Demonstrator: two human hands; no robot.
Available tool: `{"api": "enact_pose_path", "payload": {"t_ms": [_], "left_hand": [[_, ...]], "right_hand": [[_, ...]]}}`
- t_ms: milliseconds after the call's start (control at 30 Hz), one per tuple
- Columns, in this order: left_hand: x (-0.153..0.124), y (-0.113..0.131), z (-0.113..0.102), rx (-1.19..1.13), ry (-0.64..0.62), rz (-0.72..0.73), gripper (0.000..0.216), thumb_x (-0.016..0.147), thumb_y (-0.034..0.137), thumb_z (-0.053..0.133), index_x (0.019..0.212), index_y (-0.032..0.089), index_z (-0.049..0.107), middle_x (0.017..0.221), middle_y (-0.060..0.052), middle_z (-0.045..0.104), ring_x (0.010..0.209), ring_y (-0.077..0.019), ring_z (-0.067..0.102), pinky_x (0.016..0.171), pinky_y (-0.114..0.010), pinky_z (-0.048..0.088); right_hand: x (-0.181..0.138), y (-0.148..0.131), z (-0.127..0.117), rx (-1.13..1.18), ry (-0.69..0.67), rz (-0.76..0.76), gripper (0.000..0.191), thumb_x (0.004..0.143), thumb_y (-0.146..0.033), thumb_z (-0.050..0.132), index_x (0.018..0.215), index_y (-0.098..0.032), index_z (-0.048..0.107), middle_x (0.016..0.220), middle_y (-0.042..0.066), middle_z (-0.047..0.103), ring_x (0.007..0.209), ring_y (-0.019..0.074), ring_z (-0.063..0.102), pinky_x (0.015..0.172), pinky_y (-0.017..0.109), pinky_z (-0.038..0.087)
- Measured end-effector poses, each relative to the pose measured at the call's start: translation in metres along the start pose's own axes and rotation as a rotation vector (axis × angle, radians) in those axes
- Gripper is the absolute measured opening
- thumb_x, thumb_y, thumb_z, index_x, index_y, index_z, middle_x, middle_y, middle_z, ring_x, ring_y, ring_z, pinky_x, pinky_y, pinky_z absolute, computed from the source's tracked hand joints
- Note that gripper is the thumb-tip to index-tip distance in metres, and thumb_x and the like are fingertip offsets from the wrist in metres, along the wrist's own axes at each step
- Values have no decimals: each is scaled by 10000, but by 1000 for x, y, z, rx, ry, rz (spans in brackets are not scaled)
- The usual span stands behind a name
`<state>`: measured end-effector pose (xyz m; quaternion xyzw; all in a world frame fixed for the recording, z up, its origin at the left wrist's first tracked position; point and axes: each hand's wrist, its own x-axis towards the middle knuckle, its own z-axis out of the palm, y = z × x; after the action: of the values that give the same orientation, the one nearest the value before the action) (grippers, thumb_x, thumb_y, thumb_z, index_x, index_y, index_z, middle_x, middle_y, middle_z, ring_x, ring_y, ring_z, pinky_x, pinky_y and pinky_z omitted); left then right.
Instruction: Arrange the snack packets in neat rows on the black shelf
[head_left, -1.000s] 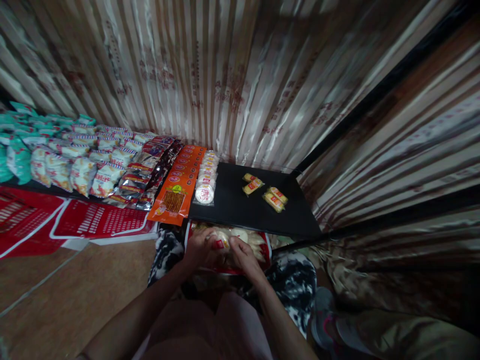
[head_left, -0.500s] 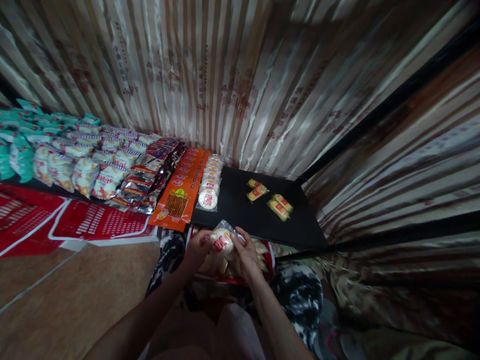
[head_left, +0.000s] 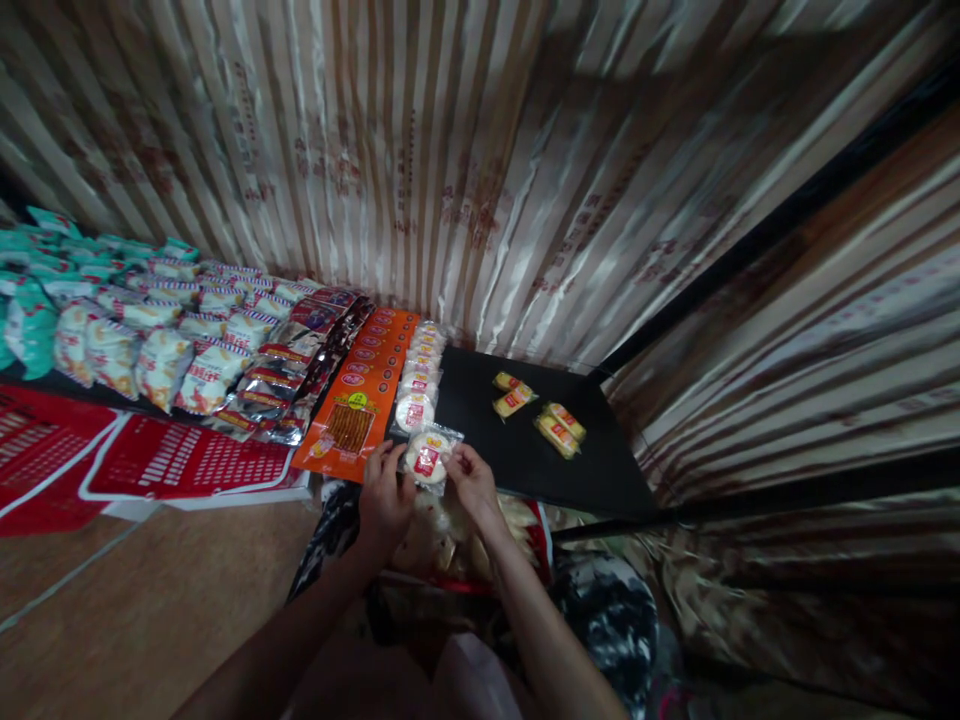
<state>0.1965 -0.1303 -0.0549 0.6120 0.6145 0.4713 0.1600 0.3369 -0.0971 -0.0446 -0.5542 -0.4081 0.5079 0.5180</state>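
Note:
A clear packet of round white rice crackers (head_left: 429, 457) with a red label lies face up between my two hands, over the front edge of the black shelf (head_left: 495, 460). My left hand (head_left: 385, 490) grips its left edge, fingers bent. Thumb and fingers of my right hand (head_left: 471, 478) pinch its right edge. Just beyond it runs a row of matching rice cracker packets (head_left: 417, 405), overlapping one another toward the back. Below my hands stands a red box (head_left: 541, 540) holding more packets, partly hidden by my forearms.
Left of the row lie an orange snack packet (head_left: 349, 420), dark foil packets (head_left: 274, 385), white snack bags (head_left: 214, 375) and green bags (head_left: 30, 325). Yellow packets (head_left: 559, 430) rest on the shelf's right. Red baskets (head_left: 187, 455) sit below left. A striped curtain (head_left: 465, 180) hangs behind; a black pole (head_left: 712, 240) slants at right.
Both hands have moved forward from above the box to the shelf's front edge, carrying the rice cracker packet. It now lies flatter, in line with the row.

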Motion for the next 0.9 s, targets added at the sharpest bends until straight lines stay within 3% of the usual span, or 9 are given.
{"api": "enact_pose_path", "payload": {"t_ms": [167,400,667,900], "left_hand": [[4,-1,4,158,-73,171,368,803,169,431,1151,145,548,1216,-126,494,1126,-256,452,956,-430,416],[14,-3,11,260,-151,163,390,756,126,445,1123,131,578,1259,-144,476,1136,-285,433,975,-457,398],[19,-3,14,287,-171,166,415,756,112,427,1139,115,586,1243,-153,483,1116,-291,437,962,-449,414],[24,-4,16,320,-226,170,411,763,106,430,1146,82,577,1249,-179,484,1144,-300,436,995,-450,381]], "right_hand": [[27,5,14,-126,-79,-81,269,631,-419,656,730,-179,583,604,-55,509,537,90,438,524,208,361],[48,10,25,-264,-37,-109,227,654,-396,626,783,-210,643,615,-39,578,568,119,499,547,222,414],[40,12,29,-388,72,-181,329,618,-242,642,945,-206,635,820,18,599,700,149,577,667,272,486],[35,10,33,-405,92,-191,355,679,-305,629,1012,-184,608,895,58,602,765,170,591,689,296,507]]}}
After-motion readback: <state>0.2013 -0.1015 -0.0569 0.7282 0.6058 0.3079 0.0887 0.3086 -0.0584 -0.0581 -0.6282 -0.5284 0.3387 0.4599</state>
